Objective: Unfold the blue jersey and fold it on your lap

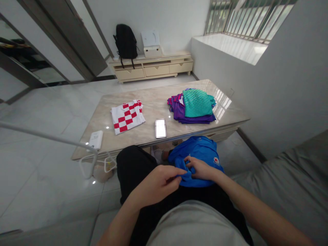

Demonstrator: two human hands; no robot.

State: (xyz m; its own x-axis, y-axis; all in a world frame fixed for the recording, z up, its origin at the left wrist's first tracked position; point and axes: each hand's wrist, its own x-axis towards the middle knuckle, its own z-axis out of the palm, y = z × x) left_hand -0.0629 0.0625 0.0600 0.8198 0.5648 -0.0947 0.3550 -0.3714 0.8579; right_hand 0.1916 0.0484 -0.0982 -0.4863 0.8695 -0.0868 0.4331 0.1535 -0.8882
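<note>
On lap [179, 194] | blue garment [198, 148] | left hand [159, 182] + right hand [201, 167] gripping cloth

Head-worn view, looking forward and down, lap [134, 171] near, table [153, 102] beyond

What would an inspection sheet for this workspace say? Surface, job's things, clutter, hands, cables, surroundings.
Surface: pale, glossy table with light reflections.
Job's things: blue garment, bunched at the hands, spread out beyond them.
Clutter: folded red-and-white checked garment; garment stack, green piece uppermost; white block at left; pixelated rectangle near the front edge, identity unclear.
Hands: left hand pinches the blue garment; right hand touches it, exact grip unclear.
Cables: white cord looped near the table's left end; connections unclear.
Surroundings: black backpack on low cabinet; barred window; grey sofa.
</note>
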